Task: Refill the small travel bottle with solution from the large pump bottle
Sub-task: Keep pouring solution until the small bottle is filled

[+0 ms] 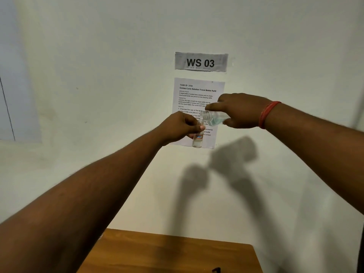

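Note:
My left hand (180,127) grips a small clear travel bottle (197,140) upright at its upper part; a little clear liquid shows in its bottom. My right hand (239,111) holds the larger clear bottle (213,117) tipped on its side, its threaded open neck pointing left just above the small bottle's mouth. No cap or pump shows on the large bottle. Both hands are raised in front of the wall, well above the table.
A wooden table (173,253) lies low in the view, with a small dark object (216,270) at its near edge. On the white wall hang a "WS 03" sign (201,62) and a printed task sheet (197,95) behind the hands.

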